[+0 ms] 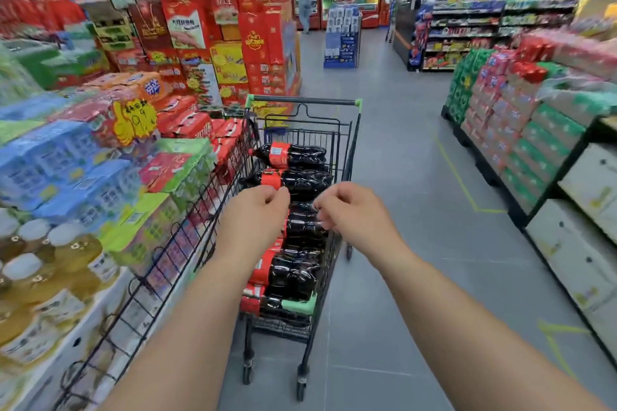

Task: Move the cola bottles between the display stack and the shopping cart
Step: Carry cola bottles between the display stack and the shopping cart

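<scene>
Cola bottles (293, 157) with red labels, their print too blurred to read, lie on their sides and fill the shopping cart (302, 100). Over the cart's middle, the left hand (257, 210) and the right hand (350, 213) hover with curled fingers; I cannot tell whether they grip a bottle. Left of the cart, the display stack (187, 123) of red packs bears a yellow thumbs-up sign (133, 123).

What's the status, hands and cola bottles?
Left hand, right hand curled over shopping cart, grip unclear. Cola bottles lie in its basket. Nothing between hands and bottles.
</scene>
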Tool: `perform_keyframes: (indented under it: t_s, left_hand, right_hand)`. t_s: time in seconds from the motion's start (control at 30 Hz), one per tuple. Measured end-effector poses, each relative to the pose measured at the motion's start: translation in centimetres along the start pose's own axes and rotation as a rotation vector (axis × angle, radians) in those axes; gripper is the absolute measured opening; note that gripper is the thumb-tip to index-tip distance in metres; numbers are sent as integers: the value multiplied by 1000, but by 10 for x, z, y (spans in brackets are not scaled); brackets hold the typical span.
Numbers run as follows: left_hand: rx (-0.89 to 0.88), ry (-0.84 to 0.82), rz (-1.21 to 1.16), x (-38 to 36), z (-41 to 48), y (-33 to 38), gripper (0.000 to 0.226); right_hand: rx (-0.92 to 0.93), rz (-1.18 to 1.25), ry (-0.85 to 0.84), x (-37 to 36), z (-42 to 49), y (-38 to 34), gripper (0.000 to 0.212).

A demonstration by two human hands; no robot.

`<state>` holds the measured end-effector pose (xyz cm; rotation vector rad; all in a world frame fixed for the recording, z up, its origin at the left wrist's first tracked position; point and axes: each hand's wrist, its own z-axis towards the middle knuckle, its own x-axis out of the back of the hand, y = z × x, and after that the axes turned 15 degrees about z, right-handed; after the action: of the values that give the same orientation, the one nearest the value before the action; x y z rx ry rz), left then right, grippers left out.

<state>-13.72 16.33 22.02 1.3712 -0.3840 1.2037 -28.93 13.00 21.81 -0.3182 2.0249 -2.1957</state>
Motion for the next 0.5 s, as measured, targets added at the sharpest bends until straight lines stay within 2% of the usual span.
perform_keyframes:
  t_s: [0.27,0.5]
  left_hand:
    - [94,5,3,-71,111,22,40]
    - [197,-21,23,-143,255,14,43]
  right_hand:
    - [-35,4,-85,32,138,29,22]
    - [-60,-75,-131,32,292,62,19]
